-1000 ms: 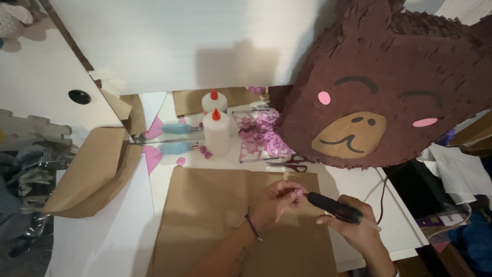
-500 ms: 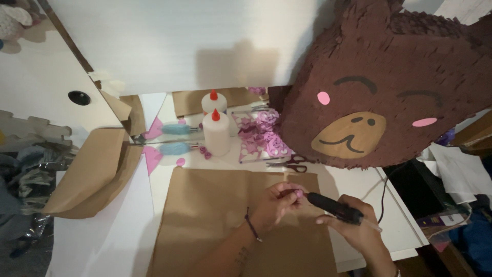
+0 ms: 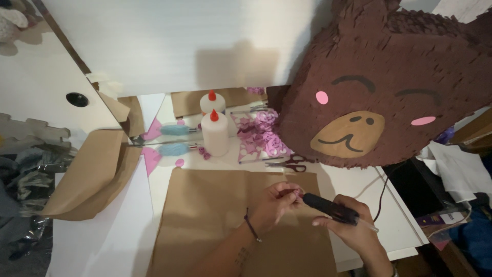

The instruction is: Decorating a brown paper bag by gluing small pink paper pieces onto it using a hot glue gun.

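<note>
My right hand (image 3: 348,225) grips a black glue gun (image 3: 328,207) whose tip points left at my left hand (image 3: 277,201). My left hand pinches a small purple paper piece (image 3: 293,192) right at the gun's tip. Both hands hover over a sheet of brown kraft paper (image 3: 205,215) on the white table. A large brown fringed bear-face piñata (image 3: 379,87) stands just beyond the hands, at the right.
A white glue bottle with a red cap (image 3: 214,132) stands behind the brown paper, mirrored at the back. A pile of purple paper curls (image 3: 264,134) and scissors (image 3: 290,163) lie near the piñata. Folded brown paper (image 3: 87,177) hangs at the left. The gun's cord (image 3: 382,192) runs right.
Both hands stay close together over the brown paper; my left hand's fingers have shifted slightly around the small purple piece at the gun's tip.
</note>
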